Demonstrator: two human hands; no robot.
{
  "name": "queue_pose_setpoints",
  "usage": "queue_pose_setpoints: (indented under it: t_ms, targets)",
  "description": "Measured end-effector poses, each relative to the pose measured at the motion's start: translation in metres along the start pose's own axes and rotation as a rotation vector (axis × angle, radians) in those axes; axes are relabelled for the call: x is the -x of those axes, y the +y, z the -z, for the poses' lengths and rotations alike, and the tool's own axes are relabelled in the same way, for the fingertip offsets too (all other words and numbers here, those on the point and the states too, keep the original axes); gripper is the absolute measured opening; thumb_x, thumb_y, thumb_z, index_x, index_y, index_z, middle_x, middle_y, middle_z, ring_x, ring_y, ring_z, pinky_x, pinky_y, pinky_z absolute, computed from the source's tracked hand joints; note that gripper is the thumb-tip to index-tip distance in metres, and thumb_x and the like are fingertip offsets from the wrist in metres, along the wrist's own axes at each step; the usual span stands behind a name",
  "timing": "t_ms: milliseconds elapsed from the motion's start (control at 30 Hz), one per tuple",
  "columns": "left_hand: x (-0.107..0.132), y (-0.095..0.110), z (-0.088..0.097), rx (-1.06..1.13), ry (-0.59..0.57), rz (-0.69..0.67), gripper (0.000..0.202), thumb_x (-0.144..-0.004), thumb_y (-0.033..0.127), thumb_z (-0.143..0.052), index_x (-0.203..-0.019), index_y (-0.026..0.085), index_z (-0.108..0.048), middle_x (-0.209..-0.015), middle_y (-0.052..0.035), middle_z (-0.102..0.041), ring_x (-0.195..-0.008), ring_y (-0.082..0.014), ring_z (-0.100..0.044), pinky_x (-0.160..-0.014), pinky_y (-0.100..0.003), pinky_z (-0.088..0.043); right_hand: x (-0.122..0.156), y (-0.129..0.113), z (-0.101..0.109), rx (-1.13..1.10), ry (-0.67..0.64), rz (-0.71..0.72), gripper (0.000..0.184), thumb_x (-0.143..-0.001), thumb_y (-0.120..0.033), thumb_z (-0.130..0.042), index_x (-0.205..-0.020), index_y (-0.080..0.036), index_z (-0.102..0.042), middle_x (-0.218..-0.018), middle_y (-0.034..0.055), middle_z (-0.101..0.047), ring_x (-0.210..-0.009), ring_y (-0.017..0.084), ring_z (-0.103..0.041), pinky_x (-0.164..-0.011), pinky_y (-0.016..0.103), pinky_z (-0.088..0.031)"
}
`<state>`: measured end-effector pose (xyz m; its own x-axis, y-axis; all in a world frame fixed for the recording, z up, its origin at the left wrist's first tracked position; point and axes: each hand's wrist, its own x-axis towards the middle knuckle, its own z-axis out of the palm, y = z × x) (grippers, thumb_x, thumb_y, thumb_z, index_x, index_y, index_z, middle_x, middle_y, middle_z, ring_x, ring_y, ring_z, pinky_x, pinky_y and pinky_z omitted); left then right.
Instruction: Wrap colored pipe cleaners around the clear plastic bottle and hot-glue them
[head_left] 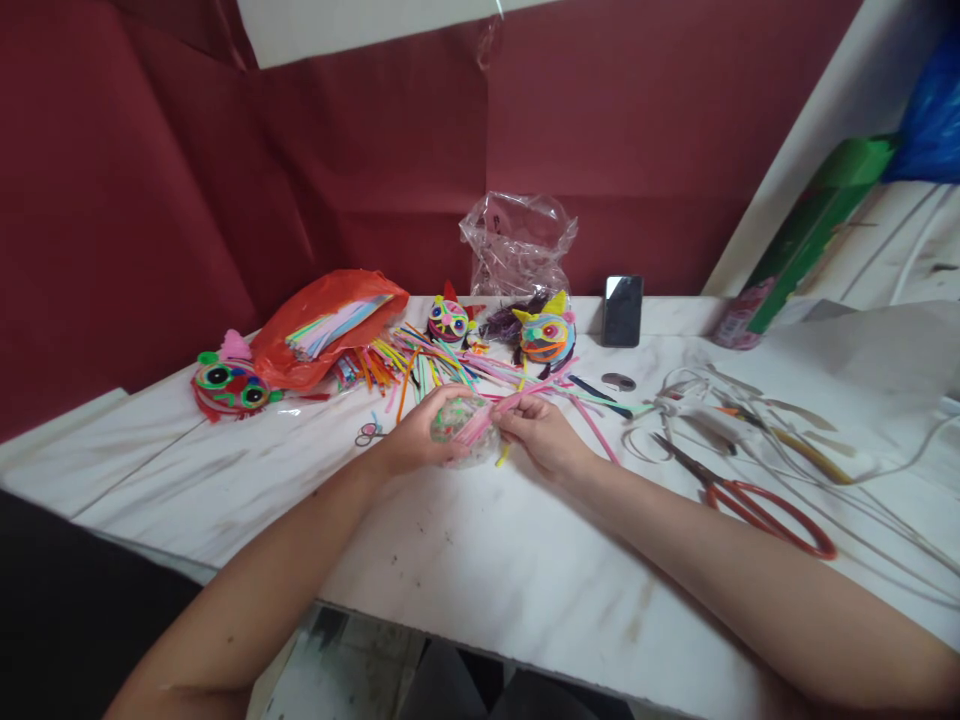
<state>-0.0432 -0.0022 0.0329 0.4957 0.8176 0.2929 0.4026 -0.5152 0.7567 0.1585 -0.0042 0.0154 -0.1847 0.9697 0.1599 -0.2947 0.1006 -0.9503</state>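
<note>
Left grip [421, 432] cupping ball [459, 422], right grip [546, 434] pinching pink strip [534, 389]

Left hand [420, 430] covers one side of the clear ball [450, 410]. Pink pipe cleaners [474, 428] on it are kinda blurred (can't count them, sorry). Blue plastic [934, 110] gets chopped by the right edge, print [496, 224] on the clear plastic bag [525, 245] is unreadable, dark specks [394, 574] on the counter [540, 570] are too tiny to identify.

Cupping a see-through ball [452, 413] in the left hand [417, 432], pinching pink strips [519, 397] with the right hand [546, 437]; with scissors [712, 483] right of that hand, a red bag [319, 303] beyond the left.
</note>
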Motion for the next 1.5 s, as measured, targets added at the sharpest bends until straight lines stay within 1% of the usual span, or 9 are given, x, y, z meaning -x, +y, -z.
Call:
queue_pose_setpoints:
  t_ms: [133, 267, 500, 733, 900, 1033, 1100, 1267, 1500]
  targets:
    - [0.0, 0.0, -0.001, 0.014, 0.014, 0.003, 0.07, -0.065, 0.046, -0.077, -0.126, 0.021, -0.051, -0.14, -0.0112, -0.048, -0.135, -0.0331, -0.04, -0.112, -0.045, -0.033, 0.0, 0.001, -0.001, -0.017, 0.019, -0.016, 0.028, -0.05, -0.034, -0.085, -0.059, -0.019, -0.064, -0.05, -0.0051, -0.055, -0.047, 0.008, -0.042, -0.05, 0.025, -0.031]
    - [0.001, 0.003, -0.003, -0.028, 0.098, 0.045, 0.063, -0.067, 0.045, -0.077, -0.121, 0.021, -0.054, -0.133, -0.0102, -0.053, -0.127, -0.0313, -0.048, -0.109, -0.041, -0.038, 0.001, 0.002, -0.003, -0.026, 0.023, -0.027, 0.028, -0.049, -0.035, -0.085, -0.06, -0.018, -0.066, -0.05, -0.005, -0.055, -0.047, 0.008, -0.042, -0.05, 0.025, -0.032]
    - [0.001, 0.007, -0.005, 0.001, 0.125, 0.118, 0.063, -0.062, 0.037, -0.078, -0.117, 0.021, -0.053, -0.126, -0.008, -0.055, -0.116, -0.0295, -0.054, -0.093, -0.038, -0.05, 0.003, 0.002, -0.005, -0.068, 0.022, -0.042, 0.023, -0.051, -0.03, -0.083, -0.06, -0.018, -0.065, -0.05, -0.0053, -0.055, -0.046, 0.007, -0.041, -0.049, 0.024, -0.031]
    - [0.002, 0.006, -0.003, 0.079, 0.082, 0.187, 0.065, -0.063, 0.036, -0.077, -0.121, 0.022, -0.05, -0.129, -0.0093, -0.05, -0.103, -0.0259, -0.059, -0.073, -0.031, -0.054, 0.004, 0.002, -0.005, -0.113, 0.047, -0.082, 0.028, -0.047, -0.032, -0.086, -0.059, -0.018, -0.065, -0.05, -0.0059, -0.055, -0.047, 0.007, -0.043, -0.049, 0.024, -0.038]
    - [0.002, 0.009, -0.006, 0.082, 0.128, 0.192, 0.063, -0.063, 0.037, -0.075, -0.119, 0.022, -0.05, -0.127, -0.0077, -0.052, -0.11, -0.0272, -0.056, -0.076, -0.03, -0.053, 0.004, 0.002, -0.006, -0.09, 0.017, -0.061, 0.029, -0.048, -0.035, -0.087, -0.062, -0.019, -0.066, -0.052, -0.0057, -0.055, -0.048, 0.008, -0.044, -0.05, 0.024, -0.039]
    - [0.002, 0.013, -0.011, 0.114, 0.141, 0.255, 0.062, -0.063, 0.037, -0.072, -0.119, 0.022, -0.048, -0.123, -0.007, -0.055, -0.09, -0.0216, -0.062, -0.065, -0.028, -0.053, 0.005, 0.002, -0.007, -0.057, -0.002, -0.058, 0.027, -0.049, -0.034, -0.085, -0.062, -0.019, -0.067, -0.053, -0.0049, -0.057, -0.048, 0.008, -0.044, -0.05, 0.024, -0.037]
    - [0.002, 0.013, -0.013, 0.089, 0.17, 0.245, 0.06, -0.064, 0.036, -0.071, -0.118, 0.022, -0.049, -0.122, -0.0069, -0.056, -0.089, -0.0213, -0.063, -0.067, -0.029, -0.054, 0.007, 0.003, -0.009, -0.032, -0.009, -0.044, 0.024, -0.05, -0.032, -0.084, -0.061, -0.019, -0.068, -0.053, -0.0045, -0.058, -0.05, 0.008, -0.045, -0.051, 0.024, -0.036]
    - [0.0, 0.007, -0.017, -0.047, 0.248, 0.137, 0.057, -0.063, 0.034, -0.073, -0.115, 0.022, -0.052, -0.117, -0.0063, -0.059, -0.109, -0.0276, -0.058, -0.088, -0.037, -0.051, 0.01, 0.005, -0.012, -0.012, -0.003, -0.029, 0.02, -0.054, -0.033, -0.081, -0.062, -0.02, -0.068, -0.058, -0.0024, -0.062, -0.056, 0.011, -0.049, -0.057, 0.026, -0.039]
    - [0.001, 0.013, -0.016, -0.026, 0.277, 0.141, 0.051, -0.061, 0.029, -0.072, -0.109, 0.022, -0.055, -0.115, -0.0051, -0.059, -0.112, -0.0282, -0.057, -0.091, -0.037, -0.05, 0.0, -0.002, -0.002, 0.012, 0.118, 0.059, 0.026, -0.056, -0.041, -0.081, -0.058, -0.02, -0.066, -0.059, -0.0018, -0.061, -0.057, 0.011, -0.048, -0.059, 0.028, -0.039]
